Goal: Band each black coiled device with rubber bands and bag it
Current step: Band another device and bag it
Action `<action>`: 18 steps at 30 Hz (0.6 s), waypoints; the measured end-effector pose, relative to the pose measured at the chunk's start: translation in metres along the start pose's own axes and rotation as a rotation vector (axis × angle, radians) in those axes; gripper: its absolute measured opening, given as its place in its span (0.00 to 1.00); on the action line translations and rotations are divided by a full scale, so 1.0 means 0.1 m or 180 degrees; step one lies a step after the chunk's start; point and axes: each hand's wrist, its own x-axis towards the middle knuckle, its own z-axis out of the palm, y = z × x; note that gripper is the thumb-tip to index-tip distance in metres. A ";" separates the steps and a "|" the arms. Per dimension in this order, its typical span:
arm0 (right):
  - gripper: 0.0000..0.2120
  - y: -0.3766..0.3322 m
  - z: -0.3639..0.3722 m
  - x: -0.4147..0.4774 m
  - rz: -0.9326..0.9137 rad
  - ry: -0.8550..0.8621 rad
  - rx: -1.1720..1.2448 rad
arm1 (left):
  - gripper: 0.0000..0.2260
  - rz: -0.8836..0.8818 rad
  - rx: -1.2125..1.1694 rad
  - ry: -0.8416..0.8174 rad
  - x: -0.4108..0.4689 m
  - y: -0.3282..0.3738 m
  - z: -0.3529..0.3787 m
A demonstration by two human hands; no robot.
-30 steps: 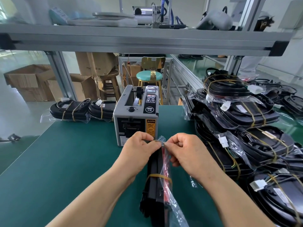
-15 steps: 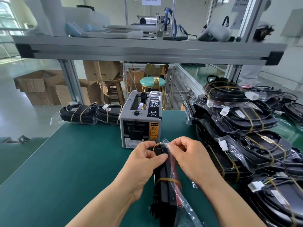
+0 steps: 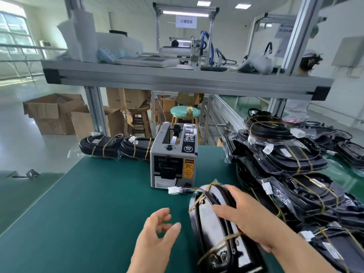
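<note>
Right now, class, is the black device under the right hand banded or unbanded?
Banded. Two tan rubber bands wrap the black device that the right hand grips, one near each end. Whether it is bagged: cannot tell.

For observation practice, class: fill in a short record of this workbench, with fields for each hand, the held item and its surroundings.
Right hand: grips the black coiled device
Left hand: open, holding nothing, above green mat
Rubber bands: two around the device
Connector: white, on coloured wires, near tape dispenser
Right side: pile of bagged devices
</note>
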 end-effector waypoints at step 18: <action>0.24 -0.82 1.27 0.39 -0.1372 0.0472 -0.0335 | 0.15 -0.0530 -0.3095 0.0736 0.74 0.02 -1.45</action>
